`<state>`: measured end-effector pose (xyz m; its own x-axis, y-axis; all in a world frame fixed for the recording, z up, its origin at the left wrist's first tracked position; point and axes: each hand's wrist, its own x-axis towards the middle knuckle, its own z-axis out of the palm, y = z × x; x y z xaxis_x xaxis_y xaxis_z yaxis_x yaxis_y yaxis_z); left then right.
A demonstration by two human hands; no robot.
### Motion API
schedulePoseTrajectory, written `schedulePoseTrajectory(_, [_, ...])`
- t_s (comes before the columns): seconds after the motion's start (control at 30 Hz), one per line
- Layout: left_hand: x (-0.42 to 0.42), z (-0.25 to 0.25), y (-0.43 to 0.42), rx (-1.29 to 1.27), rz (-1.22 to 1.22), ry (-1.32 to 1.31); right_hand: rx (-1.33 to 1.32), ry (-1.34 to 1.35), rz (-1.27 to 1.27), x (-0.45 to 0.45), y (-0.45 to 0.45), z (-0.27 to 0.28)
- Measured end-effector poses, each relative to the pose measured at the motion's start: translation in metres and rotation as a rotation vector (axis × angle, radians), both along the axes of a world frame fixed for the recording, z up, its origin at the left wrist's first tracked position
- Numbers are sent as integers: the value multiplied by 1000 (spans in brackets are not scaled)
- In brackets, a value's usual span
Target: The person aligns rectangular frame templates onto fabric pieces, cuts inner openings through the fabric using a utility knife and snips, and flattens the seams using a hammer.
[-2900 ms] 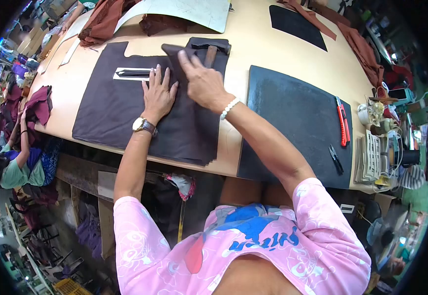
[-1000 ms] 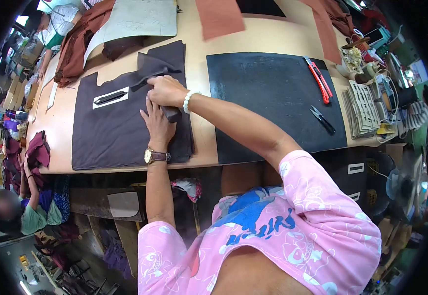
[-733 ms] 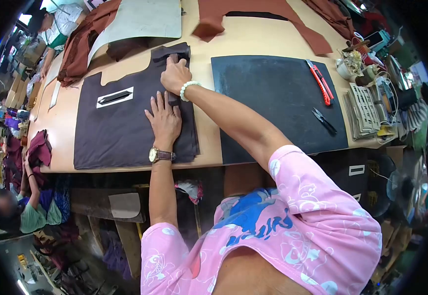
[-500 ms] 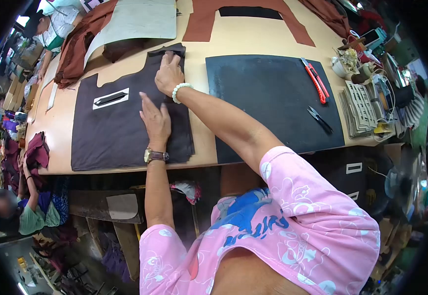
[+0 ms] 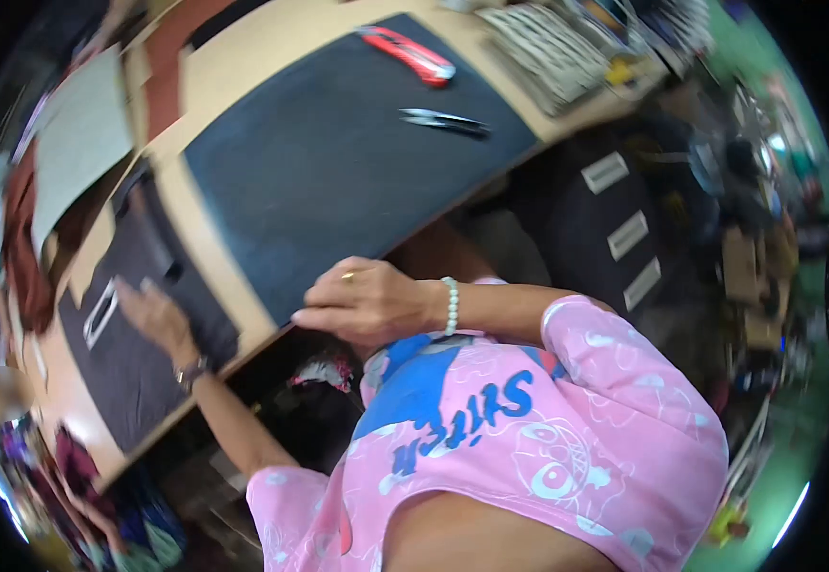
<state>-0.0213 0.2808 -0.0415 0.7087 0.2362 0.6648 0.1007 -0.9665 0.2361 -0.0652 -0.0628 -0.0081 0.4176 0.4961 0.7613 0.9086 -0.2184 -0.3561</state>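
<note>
My left hand (image 5: 155, 319) lies over the stack of dark cloth (image 5: 138, 381), fingers apart and blurred, holding nothing. Its fingertips are beside the white-framed slit (image 5: 102, 313) on the cloth. My right hand (image 5: 362, 300) hangs at the table's front edge, near the lower corner of the black mat (image 5: 319, 153). Its fingers are curled together; whether anything is between them cannot be made out. A red cutter (image 5: 409, 54) and small black snips (image 5: 446, 122) lie on the mat.
A pale sheet (image 5: 85, 133) and rust-coloured cloth (image 5: 23, 248) lie at the far left. Stacked grey pieces (image 5: 543, 57) stand at the table's right end. Dark pieces with white-framed slits (image 5: 627, 235) are below the table. Another person's arm (image 5: 90, 510) shows at lower left.
The view has swung right and tilted. My right hand has left the dark cloth and come back toward my body at the table edge. My left hand is still over the cloth, nearer the slit.
</note>
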Motion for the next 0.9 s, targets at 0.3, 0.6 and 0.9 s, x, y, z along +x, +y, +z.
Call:
schedulePoseTrajectory(0.3, [-9, 51, -180, -349, -267, 150, -43, 411, -1369, -63, -272, -85])
schedulePoseTrajectory(0.6, [8, 19, -243, 49, -296, 578, -358, 573, -1661, -148, -437, -122])
schedulePoseTrajectory(0.9, [11, 13, -237, 73, -307, 572, -717, 649, -831, -170, -435, -85])
